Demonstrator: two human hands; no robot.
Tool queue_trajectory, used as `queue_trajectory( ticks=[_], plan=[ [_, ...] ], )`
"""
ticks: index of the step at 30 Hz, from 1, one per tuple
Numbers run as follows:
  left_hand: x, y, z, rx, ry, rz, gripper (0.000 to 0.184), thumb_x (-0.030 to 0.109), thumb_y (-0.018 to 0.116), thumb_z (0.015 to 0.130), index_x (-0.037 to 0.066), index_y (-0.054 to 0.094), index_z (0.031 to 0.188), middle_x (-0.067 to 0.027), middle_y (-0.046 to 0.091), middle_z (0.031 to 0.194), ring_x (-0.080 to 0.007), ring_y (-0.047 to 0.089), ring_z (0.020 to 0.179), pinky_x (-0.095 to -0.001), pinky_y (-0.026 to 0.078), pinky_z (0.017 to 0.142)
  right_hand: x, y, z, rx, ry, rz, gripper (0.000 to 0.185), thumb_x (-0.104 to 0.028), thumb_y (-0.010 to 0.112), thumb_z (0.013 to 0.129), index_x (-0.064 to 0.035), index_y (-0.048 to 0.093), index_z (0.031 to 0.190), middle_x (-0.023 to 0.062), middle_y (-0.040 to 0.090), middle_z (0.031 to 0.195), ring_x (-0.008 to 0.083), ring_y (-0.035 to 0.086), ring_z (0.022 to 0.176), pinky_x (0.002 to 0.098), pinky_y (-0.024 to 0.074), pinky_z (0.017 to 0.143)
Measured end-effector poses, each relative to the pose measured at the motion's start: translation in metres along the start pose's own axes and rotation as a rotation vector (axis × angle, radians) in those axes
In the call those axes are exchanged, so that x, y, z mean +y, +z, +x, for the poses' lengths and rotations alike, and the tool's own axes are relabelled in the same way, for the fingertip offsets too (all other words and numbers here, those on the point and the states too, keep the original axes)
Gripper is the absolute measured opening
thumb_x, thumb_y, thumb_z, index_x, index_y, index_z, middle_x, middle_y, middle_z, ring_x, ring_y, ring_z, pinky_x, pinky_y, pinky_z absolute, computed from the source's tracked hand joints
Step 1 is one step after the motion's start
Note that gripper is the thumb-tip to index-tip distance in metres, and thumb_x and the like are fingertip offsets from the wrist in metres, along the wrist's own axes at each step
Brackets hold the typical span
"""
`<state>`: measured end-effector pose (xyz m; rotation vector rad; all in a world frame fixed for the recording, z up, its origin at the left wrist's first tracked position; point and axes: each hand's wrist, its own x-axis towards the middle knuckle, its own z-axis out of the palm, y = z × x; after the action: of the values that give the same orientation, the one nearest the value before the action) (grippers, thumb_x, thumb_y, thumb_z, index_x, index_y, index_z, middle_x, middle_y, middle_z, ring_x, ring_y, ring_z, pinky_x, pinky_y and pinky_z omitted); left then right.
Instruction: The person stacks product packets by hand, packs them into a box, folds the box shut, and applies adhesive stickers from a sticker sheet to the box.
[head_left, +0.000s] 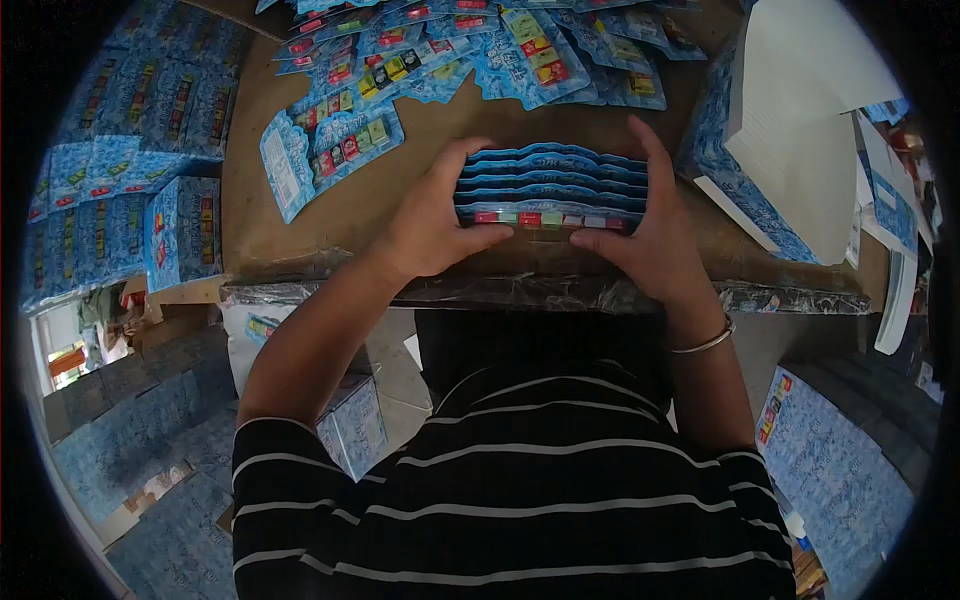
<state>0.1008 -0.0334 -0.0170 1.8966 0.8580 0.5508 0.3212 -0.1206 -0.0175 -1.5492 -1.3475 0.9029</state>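
Between my two hands is a stack of blue blister packs point(552, 190), stood on edge with wavy tops and small red, green and white pieces along the near face. My left hand point(435, 215) grips the stack's left end, its thumb along the near side. At the right end my right hand point(660, 225) clasps it the same way, index finger pointing up past the edge. Both hands are closed on the stack, just above the brown table point(420, 130). A loose blister pack point(350, 150) lies left of my left hand.
A heap of similar packs point(530, 60) covers the table's far side. At right stands an open white-lined carton point(800, 130). Blue printed boxes point(130, 180) are stacked at left. Further blue cartons point(830, 470) lie low on the right. Clear tape covers the table's front edge point(540, 293).
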Motion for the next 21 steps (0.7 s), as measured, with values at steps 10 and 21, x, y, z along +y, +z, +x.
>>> queue_trajectory(
  ticks=[10,21],
  plan=[
    [0.06,-0.021,0.055,-0.072,0.319,0.351,0.06,0.031,0.081,0.06,-0.001,0.054,0.103,-0.0201,0.057,0.108,-0.0333,0.059,0.096,-0.0367,0.047,0.082,-0.008,-0.003,-0.006,-0.018,0.054,-0.226,0.069,-0.019,0.081,0.059,-0.0034,0.04,0.113,0.0187,0.056,0.101,0.0318,0.058,0.093,0.0359,0.0478,0.076],
    [0.095,0.027,0.044,-0.416,0.063,1.009,0.046,0.014,0.073,0.063,0.002,0.05,0.101,-0.0186,0.061,0.085,-0.037,0.06,0.079,-0.0415,0.05,0.069,-0.041,-0.049,-0.041,0.195,-0.438,-0.249,0.066,-0.015,0.077,0.063,-0.0011,0.043,0.118,0.0186,0.054,0.107,0.0338,0.054,0.098,0.0364,0.0451,0.083]
  ],
)
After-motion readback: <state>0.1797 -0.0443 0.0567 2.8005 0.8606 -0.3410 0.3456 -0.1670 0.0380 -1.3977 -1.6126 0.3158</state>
